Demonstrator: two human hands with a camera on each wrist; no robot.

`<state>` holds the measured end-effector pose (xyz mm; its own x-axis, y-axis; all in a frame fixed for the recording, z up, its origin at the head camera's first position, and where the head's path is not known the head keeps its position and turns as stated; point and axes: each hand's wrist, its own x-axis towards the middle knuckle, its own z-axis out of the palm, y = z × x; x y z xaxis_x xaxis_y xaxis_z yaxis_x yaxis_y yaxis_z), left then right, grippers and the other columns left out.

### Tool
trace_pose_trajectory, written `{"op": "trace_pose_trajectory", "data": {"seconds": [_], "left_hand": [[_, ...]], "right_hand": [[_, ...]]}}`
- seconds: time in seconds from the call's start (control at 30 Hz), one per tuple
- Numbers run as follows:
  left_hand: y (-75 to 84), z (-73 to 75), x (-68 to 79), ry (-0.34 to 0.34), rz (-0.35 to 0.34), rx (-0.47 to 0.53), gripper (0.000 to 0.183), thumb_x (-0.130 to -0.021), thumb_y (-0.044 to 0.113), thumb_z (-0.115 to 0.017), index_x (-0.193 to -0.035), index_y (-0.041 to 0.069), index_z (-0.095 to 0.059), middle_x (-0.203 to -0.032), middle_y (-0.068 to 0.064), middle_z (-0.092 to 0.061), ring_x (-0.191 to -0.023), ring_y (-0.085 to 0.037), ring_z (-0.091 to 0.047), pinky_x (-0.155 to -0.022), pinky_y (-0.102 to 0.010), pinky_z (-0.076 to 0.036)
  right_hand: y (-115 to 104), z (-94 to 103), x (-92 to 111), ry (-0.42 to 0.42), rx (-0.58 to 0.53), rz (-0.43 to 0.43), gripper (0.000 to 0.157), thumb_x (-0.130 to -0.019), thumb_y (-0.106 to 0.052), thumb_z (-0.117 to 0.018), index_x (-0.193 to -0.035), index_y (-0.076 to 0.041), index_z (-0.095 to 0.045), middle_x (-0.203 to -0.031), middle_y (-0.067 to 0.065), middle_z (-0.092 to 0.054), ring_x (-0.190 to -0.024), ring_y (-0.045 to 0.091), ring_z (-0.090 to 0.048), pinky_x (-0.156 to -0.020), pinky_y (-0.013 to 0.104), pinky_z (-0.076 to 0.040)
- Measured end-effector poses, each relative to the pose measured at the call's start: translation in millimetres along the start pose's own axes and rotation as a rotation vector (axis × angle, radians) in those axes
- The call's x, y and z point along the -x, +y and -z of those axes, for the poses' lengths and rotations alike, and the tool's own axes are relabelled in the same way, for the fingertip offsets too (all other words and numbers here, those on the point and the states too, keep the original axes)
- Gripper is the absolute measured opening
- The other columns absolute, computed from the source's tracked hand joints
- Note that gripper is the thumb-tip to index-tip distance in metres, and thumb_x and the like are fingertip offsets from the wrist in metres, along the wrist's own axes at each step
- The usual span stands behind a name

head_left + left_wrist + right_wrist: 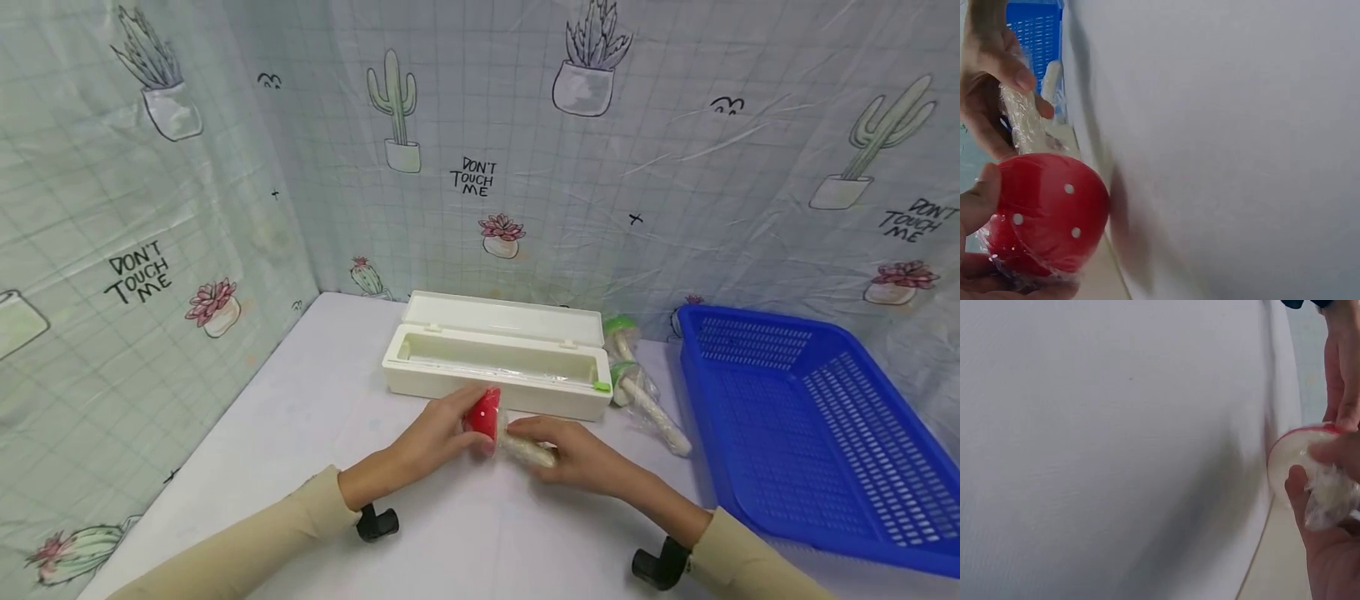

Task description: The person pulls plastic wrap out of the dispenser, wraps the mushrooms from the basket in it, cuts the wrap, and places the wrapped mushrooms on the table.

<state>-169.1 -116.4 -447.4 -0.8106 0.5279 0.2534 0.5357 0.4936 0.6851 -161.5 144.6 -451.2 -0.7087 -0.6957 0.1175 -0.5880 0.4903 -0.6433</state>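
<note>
Both hands hold a toy mushroom (pixel 486 414) wrapped in clear film, its red cap dotted white and its stem pale. My left hand (pixel 442 423) grips the cap between thumb and fingers. The stem lies in the fingers of my right hand (pixel 579 454). In the left wrist view the red cap (pixel 1054 206) fills the lower left, with film bunched near the fingers. The right wrist view shows the cap's white underside (pixel 1282 459) and crumpled film (pixel 1329 506) around the stem. Just behind the hands stands a white cling film box (pixel 427 383), its lid raised, a green slider (pixel 602 387) at its right end.
Two film-wrapped mushrooms with green caps lie right of the box, one farther back (pixel 621 327) and one nearer (pixel 656 412). A blue plastic basket (pixel 716 483) stands at the right. Patterned sheeting (pixel 480 100) hangs behind and left of the white table (pixel 330 367).
</note>
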Motion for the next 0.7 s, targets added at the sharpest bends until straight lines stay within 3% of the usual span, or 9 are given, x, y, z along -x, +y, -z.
{"op": "trace_pose_trajectory", "data": {"seconds": [0.13,0.23,0.37,0.5,0.6,0.7], "left_hand": [[-3.0,2.5,-0.7,0.014,0.075,0.118,0.073,-0.084,0.012,-0.084,-0.148,0.004,-0.048,-0.142,-0.014,-0.059,-0.125,-0.031,-0.061,-0.100,-0.040,-0.053],[-2.5,7.0,-0.2,-0.004,0.084,0.166,0.076,-0.079,0.010,-0.088,-0.146,0.004,-0.051,-0.144,-0.014,-0.057,-0.127,-0.033,-0.060,-0.097,-0.040,-0.055],[-0.4,13.2,0.7,-0.045,0.044,0.142,0.083,-0.074,0.004,-0.091,-0.147,0.002,-0.051,-0.143,-0.013,-0.054,-0.128,-0.030,-0.056,-0.096,-0.037,-0.056],[-0.9,11.3,1.1,-0.058,0.022,0.105,0.075,-0.083,0.008,-0.084,-0.149,0.005,-0.048,-0.140,-0.010,-0.058,-0.124,-0.027,-0.060,-0.099,-0.039,-0.055],[0.6,6.4,2.0,-0.083,0.043,0.121,0.067,-0.092,0.016,-0.076,-0.150,0.004,-0.045,-0.144,-0.011,-0.058,-0.129,-0.028,-0.058,-0.104,-0.044,-0.051],[5.7,0.7,2.2,-0.118,0.093,0.160,0.066,-0.098,0.020,-0.070,-0.153,-0.001,-0.041,-0.147,-0.014,-0.055,-0.133,-0.028,-0.055,-0.104,-0.042,-0.051]], "right_hand": [[1.8,4.4,3.9,-0.033,0.062,0.083,0.051,-0.091,0.005,-0.070,-0.141,0.001,-0.058,-0.141,0.012,-0.061,-0.127,0.027,-0.060,-0.099,0.037,-0.054],[2.6,8.2,6.8,-0.021,0.071,0.111,0.049,-0.094,0.004,-0.066,-0.142,0.000,-0.057,-0.141,0.013,-0.060,-0.125,0.025,-0.061,-0.098,0.036,-0.054],[4.1,12.9,12.9,-0.016,-0.057,0.084,0.043,-0.100,0.000,-0.059,-0.143,0.001,-0.055,-0.141,0.018,-0.060,-0.116,0.024,-0.068,-0.097,0.034,-0.055],[2.5,16.1,19.7,-0.023,-0.161,0.040,0.040,-0.104,-0.004,-0.055,-0.143,0.001,-0.053,-0.140,0.022,-0.059,-0.107,0.025,-0.072,-0.094,0.034,-0.056],[-4.2,15.6,23.8,0.006,-0.053,0.000,0.046,-0.099,-0.012,-0.067,-0.143,-0.003,-0.056,-0.138,0.015,-0.062,-0.112,0.023,-0.068,-0.096,0.038,-0.056],[-12.6,12.9,27.5,0.059,0.101,-0.033,0.050,-0.092,-0.008,-0.075,-0.139,-0.004,-0.060,-0.133,0.010,-0.066,-0.118,0.027,-0.065,-0.096,0.043,-0.055]]}}
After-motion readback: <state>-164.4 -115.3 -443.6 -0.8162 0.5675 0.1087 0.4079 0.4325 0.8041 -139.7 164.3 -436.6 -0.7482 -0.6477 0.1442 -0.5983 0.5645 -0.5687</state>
